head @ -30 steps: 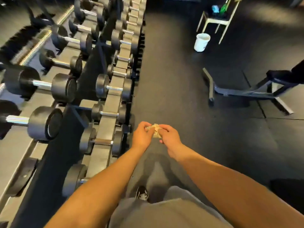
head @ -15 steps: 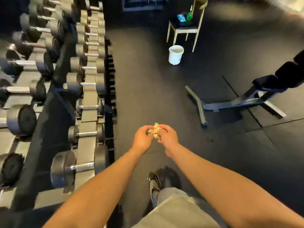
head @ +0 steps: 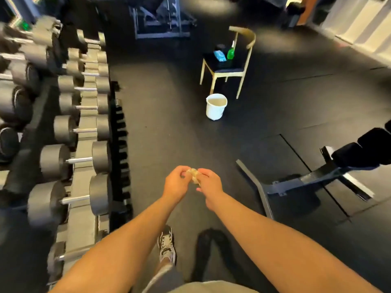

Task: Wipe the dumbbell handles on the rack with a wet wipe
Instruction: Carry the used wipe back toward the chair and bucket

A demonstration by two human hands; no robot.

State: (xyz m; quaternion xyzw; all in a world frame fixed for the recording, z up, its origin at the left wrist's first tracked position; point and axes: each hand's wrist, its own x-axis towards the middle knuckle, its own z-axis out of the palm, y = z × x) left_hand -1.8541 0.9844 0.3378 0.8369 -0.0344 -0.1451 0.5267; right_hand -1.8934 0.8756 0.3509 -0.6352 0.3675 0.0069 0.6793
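I read both hands at lower centre of the frame, held close together above the dark floor (head: 169, 123). The left hand (head: 176, 183) and the right hand (head: 211, 183) each pinch the crumpled wet wipe (head: 194, 176) with curled fingers and thumb. The wipe sits between the two hands, clamped from both sides. The rack (head: 82, 208) runs along the left side of the frame, with dumbbells (head: 99, 157) lying in rows across it and their metal handles (head: 79, 160) exposed. Both hands are apart from the rack. At upper centre, a white bucket (head: 216, 106) stands on the floor just beside a chair (head: 246, 34). The seat carries a green bottle (head: 231, 52) and a blue pack (head: 220, 56). A bench (head: 317, 176) occupies the right side.
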